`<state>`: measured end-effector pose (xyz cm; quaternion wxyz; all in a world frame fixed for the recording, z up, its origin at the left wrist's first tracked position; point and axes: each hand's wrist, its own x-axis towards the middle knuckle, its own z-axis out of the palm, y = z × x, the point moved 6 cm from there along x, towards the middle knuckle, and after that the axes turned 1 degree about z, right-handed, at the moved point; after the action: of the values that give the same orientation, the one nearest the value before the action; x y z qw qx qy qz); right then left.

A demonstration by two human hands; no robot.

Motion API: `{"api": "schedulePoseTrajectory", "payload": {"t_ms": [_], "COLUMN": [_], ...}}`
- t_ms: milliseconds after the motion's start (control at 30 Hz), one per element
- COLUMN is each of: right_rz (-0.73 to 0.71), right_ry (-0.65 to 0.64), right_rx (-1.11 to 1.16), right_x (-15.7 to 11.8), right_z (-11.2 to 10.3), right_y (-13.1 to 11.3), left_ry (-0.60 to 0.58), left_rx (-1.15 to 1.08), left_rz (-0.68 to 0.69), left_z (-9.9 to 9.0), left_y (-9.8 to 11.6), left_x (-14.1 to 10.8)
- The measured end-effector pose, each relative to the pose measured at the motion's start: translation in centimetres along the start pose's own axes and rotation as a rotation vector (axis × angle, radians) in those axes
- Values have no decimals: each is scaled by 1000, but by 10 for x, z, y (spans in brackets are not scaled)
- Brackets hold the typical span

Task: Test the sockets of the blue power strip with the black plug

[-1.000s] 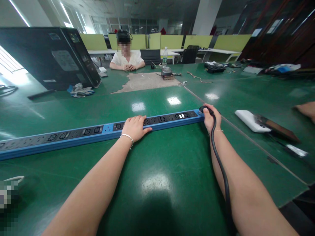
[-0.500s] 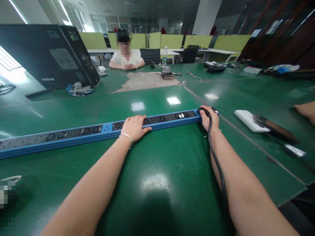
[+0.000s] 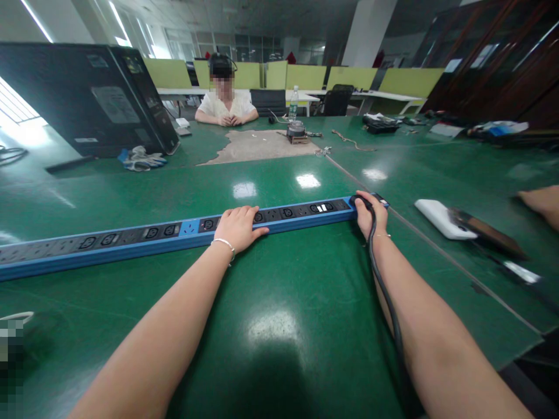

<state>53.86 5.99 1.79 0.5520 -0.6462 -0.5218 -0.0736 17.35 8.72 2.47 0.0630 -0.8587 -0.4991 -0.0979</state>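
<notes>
A long blue power strip [image 3: 279, 223] with black sockets lies across the green table, from the left edge to right of centre. My left hand [image 3: 239, 228] is wrapped over its middle, fingers on top and thumb along the near side. At the strip's right end my right hand [image 3: 370, 215] grips the black cable [image 3: 384, 285] where it meets the strip. This cable runs down past my right forearm to the bottom of the view. The palm side of both hands is hidden.
A black computer case [image 3: 109, 99] and gloves [image 3: 142, 158] are at the left. Across the table sits a person [image 3: 226, 107] near a bottle [image 3: 293, 103]. At the right lie a white box [image 3: 443, 220], a brown object [image 3: 489, 233] and another person's hand [image 3: 541, 203].
The view has shifted slightly. Both hands keep their places on the strip and the cable end, and the strip looks unmoved.
</notes>
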Motion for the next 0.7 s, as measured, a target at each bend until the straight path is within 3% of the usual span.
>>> {"api": "schedulePoseTrajectory", "payload": {"t_ms": [67, 133, 300, 700], "right_rz": [4, -11, -43, -60], "right_ry": [106, 132, -45, -102], "right_rx": [95, 146, 58, -127], "right_x": [2, 1, -8, -11], "right_z": [-4, -3, 12, 19], "right_y": [-4, -11, -27, -38], "left_ry": [0, 5, 8, 20], "left_rx": [1, 1, -6, -5], "left_rz": [2, 7, 11, 18], "left_z": [0, 0, 0, 0], "left_y": [0, 0, -1, 0], "left_x": [0, 1, 1, 1]}}
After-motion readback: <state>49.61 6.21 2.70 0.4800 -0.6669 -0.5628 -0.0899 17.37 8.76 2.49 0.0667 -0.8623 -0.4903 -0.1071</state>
